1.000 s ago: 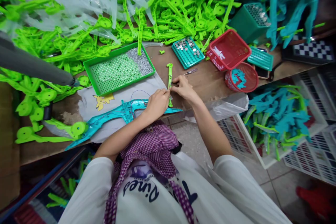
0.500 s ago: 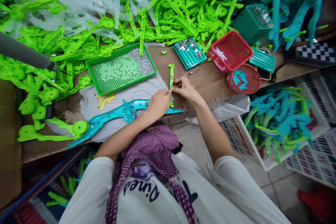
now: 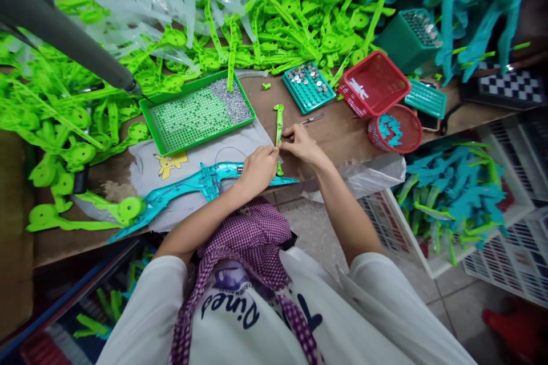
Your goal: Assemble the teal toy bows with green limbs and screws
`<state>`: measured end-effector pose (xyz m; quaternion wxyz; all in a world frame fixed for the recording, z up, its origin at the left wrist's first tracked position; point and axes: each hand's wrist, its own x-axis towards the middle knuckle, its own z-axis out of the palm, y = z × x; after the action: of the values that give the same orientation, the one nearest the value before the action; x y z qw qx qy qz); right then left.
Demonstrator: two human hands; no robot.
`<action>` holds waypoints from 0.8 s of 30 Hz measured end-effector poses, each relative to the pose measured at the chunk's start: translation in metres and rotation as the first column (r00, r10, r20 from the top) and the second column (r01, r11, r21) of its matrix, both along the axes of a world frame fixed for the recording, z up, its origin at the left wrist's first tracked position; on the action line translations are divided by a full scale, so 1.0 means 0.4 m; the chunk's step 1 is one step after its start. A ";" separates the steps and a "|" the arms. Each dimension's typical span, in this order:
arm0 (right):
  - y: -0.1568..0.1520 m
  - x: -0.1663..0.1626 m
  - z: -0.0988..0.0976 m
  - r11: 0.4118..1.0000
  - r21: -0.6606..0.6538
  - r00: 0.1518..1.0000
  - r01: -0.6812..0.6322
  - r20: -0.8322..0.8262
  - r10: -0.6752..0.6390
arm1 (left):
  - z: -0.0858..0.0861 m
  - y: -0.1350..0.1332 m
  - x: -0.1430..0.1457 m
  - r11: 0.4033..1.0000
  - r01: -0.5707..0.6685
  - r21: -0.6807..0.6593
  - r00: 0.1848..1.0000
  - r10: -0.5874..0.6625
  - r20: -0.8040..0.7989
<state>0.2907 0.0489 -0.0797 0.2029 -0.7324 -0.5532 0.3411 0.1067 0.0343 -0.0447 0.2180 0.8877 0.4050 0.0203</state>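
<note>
Green tray (image 3: pixel 208 136) sits close by, guess so the silver bits (image 3: pixel 231 101) are handy. Left hand (image 3: pixel 260 168) is closed on the lime strip (image 3: pixel 279 121) between both hands, probably steadying it; right hand (image 3: pixel 303 145) pinches it too, maybe for control.

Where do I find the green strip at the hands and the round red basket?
Green strip (image 3: pixel 279 117): head view, its upper half.
Round red basket (image 3: pixel 411 128): head view, right inner wall.
</note>
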 end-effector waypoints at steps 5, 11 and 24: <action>0.011 -0.006 0.004 0.999 -0.052 0.999 -0.002 0.046 0.004 | -0.001 0.000 0.001 1.000 0.000 0.001 1.000 0.000 0.010; 0.034 -0.027 0.015 0.994 -0.090 0.990 0.054 0.134 -0.042 | -0.004 0.000 0.002 1.000 -0.005 0.000 1.000 0.005 0.013; -0.039 0.005 -0.010 0.961 0.277 0.992 -0.020 -0.113 0.053 | 0.003 -0.002 -0.001 0.998 -0.027 0.058 1.000 0.027 -0.005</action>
<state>0.2927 0.0332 -0.0836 0.3292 -0.6650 -0.5956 0.3076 0.1064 0.0335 -0.0433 0.1908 0.8882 0.4168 0.0323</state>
